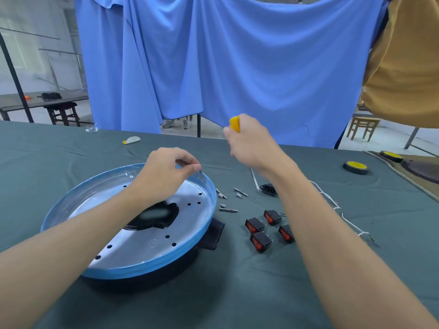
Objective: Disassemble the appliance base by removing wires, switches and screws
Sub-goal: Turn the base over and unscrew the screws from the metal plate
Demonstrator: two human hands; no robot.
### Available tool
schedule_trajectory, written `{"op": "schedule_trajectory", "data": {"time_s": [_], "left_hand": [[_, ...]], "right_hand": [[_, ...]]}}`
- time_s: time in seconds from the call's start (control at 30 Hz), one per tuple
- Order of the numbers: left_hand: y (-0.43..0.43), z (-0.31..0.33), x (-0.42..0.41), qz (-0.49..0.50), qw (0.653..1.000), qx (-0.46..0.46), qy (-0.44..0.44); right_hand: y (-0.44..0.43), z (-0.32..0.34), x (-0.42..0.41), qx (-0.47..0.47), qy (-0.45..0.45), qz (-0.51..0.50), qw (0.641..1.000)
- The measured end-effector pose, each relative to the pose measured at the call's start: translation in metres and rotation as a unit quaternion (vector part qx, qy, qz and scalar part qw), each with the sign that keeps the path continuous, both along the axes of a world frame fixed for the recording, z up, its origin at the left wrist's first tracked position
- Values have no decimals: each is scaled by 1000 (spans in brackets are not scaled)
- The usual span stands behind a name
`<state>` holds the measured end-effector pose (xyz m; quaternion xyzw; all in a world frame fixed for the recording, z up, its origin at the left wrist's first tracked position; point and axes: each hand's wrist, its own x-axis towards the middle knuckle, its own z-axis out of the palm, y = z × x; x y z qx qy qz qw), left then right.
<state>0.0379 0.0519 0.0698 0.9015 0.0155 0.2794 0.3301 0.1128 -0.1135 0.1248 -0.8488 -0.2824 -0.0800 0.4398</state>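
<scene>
The round appliance base (190, 224), silver with a blue rim and a dark centre opening, lies on the table at left. My left hand (166, 172) hovers over its far rim and pinches a small metal screw (202, 176) between thumb and finger. My right hand (249, 143) is raised behind it, gripping a yellow-handled screwdriver (235, 124); its shaft (254, 179) points down toward the table. Several loose screws (228, 200) lie right of the base. Several black rocker switches (268, 227) with red buttons sit beside my right forearm, with a black power socket (269, 189) and white wires (344, 214).
Dark green cloth (261, 281) covers the table. A roll of black tape (355, 166) lies at the far right, another tape roll (390, 156) behind it on a tan mat. A small white-and-yellow scrap (131, 139) sits near the far edge. Blue curtain hangs behind.
</scene>
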Motion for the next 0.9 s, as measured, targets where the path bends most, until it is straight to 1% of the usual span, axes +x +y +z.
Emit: {"op": "schedule_trajectory", "data": {"time_s": [0.07, 0.2, 0.33, 0.5, 0.6, 0.67, 0.77, 0.83, 0.9], "left_hand": [[-1, 0, 0, -3, 1000, -12, -5], [-1, 1, 1, -14, 999, -27, -15], [-1, 0, 1, -14, 999, -39, -22], [-2, 1, 1, -15, 998, -54, -25], [-2, 0, 3, -5, 998, -59, -26], [0, -3, 4, 22, 997, -64, -24], [8, -8, 6, 61, 997, -46, 0], [15, -11, 4, 72, 997, -6, 30], [22, -15, 2, 73, 991, 89, 74]], "right_hand": [[0, -7, -1, -52, -2, 17, 998], [2, -14, -3, -100, 76, 97, 987], [7, -19, -3, -77, 113, 129, 982], [10, -22, -4, -71, 95, 135, 984], [7, -20, -1, -75, 83, 115, 987], [4, -21, 6, -91, 72, 70, 991], [5, -34, 16, -154, 56, 0, 986], [10, -46, 18, -194, 68, -18, 978], [16, -55, 18, -217, 73, -23, 973]]}}
